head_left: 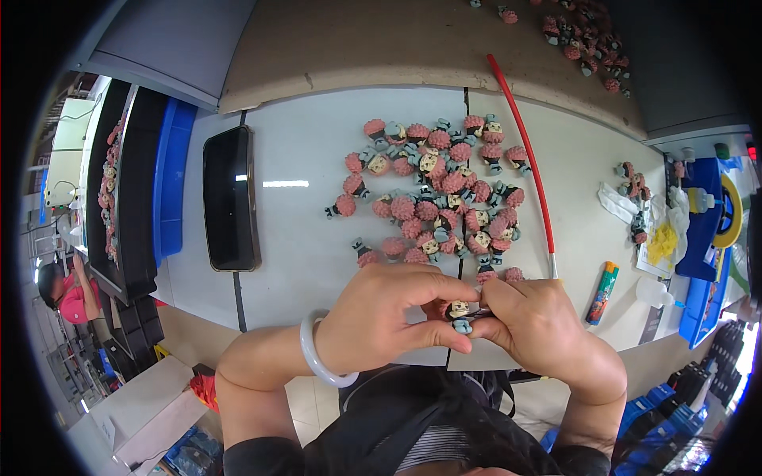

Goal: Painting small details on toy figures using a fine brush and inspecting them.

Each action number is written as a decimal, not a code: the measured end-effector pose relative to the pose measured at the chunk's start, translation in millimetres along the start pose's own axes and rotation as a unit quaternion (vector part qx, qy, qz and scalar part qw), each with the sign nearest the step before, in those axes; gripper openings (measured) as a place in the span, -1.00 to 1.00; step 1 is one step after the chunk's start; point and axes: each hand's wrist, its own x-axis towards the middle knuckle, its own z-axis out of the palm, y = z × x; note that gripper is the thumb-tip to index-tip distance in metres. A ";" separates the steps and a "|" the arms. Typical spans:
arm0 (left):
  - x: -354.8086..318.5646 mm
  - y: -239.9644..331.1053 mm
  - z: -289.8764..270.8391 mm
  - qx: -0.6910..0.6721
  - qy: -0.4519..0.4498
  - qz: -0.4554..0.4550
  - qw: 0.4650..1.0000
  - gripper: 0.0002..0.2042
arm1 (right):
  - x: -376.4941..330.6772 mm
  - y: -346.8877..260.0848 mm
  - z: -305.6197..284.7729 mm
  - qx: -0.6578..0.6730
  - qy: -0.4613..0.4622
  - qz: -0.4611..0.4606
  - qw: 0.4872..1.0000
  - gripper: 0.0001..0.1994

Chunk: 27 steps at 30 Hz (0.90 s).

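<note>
Just above the table's near edge, my left hand [389, 309] holds a small figurine [457, 309] between thumb and curled fingers. It has a pale face, a dark body and a grey-blue base. From the other side, my right hand [540, 321] has its thumb and fingertips pinched together against the figurine. A thin dark sliver shows between them, too small to name. A red-handled brush [527, 151] slants away from me, its metal collar ending beside my right knuckles. Beyond my hands lie many similar figurines [426, 209] with pink bumpy hair, spread in a loose cluster.
A black phone [230, 198] lies left of the cluster, beside a blue bin [173, 178]. At right are a lighter [602, 293], a clear bottle [654, 292], a tape dispenser [709, 218] and yellow material [662, 243]. More figurines fill the far shelf [397, 47]. Someone in pink sits far left.
</note>
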 end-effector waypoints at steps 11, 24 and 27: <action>-0.8 0.9 2.4 -0.010 -0.004 0.011 1.000 -0.55 | 3.1 -1.1 -12.1 0.170 -0.103 0.082 0.977 -0.71; -1.3 5.8 0.3 -0.026 0.013 0.036 0.999 -0.54 | 2.9 -1.0 -13.2 0.190 -0.086 0.053 0.977 -0.71; -1.4 4.1 -0.2 -0.053 0.044 0.052 0.996 -0.57 | 1.0 0.4 -12.5 0.124 0.017 0.004 0.992 -0.69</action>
